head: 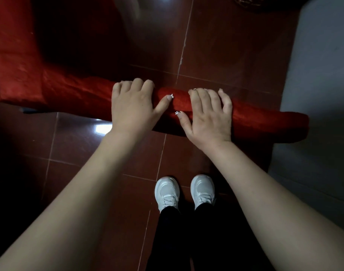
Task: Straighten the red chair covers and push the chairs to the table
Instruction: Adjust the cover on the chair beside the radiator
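Note:
A chair in a red cover (265,124) stands in front of me, its padded top rail running from the left down to the right. More red cover (12,55) spreads out at the left, over what looks like the seat. My left hand (132,108) grips the rail near its middle, fingers curled over the far side and thumb lying along the top. Right beside it, my right hand (208,116) holds the same rail, fingers bent over the top and thumb on the near side. No table shows plainly.
Glossy red-brown floor tiles (225,45) lie beyond and under the chair. A grey wall (319,75) rises close on the right. My white shoes (167,192) stand just behind the chair. A dark woven object (249,2) shows at the top edge.

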Available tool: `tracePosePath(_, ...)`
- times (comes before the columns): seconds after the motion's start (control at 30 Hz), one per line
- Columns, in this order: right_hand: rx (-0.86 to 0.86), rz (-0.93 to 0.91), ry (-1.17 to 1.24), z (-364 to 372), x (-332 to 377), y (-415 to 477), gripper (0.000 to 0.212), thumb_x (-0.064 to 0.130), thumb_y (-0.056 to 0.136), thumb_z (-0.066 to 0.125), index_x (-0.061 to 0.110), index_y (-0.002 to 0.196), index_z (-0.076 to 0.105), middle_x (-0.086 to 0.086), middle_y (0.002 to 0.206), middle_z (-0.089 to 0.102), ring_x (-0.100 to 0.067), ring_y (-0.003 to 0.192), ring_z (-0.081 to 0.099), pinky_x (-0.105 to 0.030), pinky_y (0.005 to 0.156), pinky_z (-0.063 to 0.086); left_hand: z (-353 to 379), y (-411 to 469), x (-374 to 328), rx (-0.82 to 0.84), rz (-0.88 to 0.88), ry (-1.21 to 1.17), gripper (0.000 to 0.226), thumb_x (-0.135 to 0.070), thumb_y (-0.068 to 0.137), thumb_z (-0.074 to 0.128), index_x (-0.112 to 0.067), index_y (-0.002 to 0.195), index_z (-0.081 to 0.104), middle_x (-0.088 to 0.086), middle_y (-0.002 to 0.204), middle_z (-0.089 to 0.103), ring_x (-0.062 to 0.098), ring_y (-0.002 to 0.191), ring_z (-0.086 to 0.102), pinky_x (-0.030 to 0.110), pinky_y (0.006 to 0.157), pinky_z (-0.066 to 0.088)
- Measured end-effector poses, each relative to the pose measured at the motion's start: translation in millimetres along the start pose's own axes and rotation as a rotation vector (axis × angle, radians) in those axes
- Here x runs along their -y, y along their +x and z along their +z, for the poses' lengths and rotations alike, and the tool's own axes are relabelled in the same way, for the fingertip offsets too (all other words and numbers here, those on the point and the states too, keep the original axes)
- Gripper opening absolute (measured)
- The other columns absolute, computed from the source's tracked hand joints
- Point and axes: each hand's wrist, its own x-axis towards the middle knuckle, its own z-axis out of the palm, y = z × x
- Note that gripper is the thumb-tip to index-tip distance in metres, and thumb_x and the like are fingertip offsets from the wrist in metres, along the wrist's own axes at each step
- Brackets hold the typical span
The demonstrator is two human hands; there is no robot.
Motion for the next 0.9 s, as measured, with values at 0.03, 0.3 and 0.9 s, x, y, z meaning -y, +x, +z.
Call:
tracePosePath(0.03, 0.013, -0.008, 0.019, -1.2, -2.5, -1.7, 0.055, 0.048, 0.091, 0.039, 0.006, 0.121, 0.059, -0.007, 0.117, 0.063, -0.027, 0.112, 0.057, -0.046, 0.106, 0.032, 0.7, -4.0, -3.6, 0.004, -0.017, 0.005, 0.057, -0.058, 0.09, 0.04, -0.009, 0.113, 0.058, 0.014, 0.109, 0.059, 0.034, 0.108, 0.049, 0.039, 0.099, 0.025)
tracePosePath(0.3, 0.131, -0.067, 0.127, -15.9, -30.8, -16.9, 0.052, 0.044, 0.087, 0.044, 0.005, 0.119, 0.058, -0.009, 0.118, 0.061, -0.029, 0.114, 0.055, -0.049, 0.105, 0.031, 12.1, -36.3, -40.2, 0.043, -0.177, 0.016, 0.059, -0.061, 0.091, 0.033, -0.012, 0.116, 0.055, 0.01, 0.114, 0.057, 0.03, 0.115, 0.047, 0.041, 0.108, 0.019)
tracePosePath(0.9, 0.253, 0.206, 0.177, -31.2, -1.9, -54.9, 0.061, 0.048, 0.096, 0.029, 0.011, 0.144, 0.033, -0.004, 0.146, 0.041, -0.023, 0.141, 0.026, -0.044, 0.115, 0.005, 19.5, -69.5, -33.2, 0.017, -0.024, -0.019, 0.06, -0.06, 0.091, 0.026, -0.028, 0.138, 0.045, 0.012, 0.133, 0.051, 0.03, 0.127, 0.042, 0.046, 0.111, 0.011)
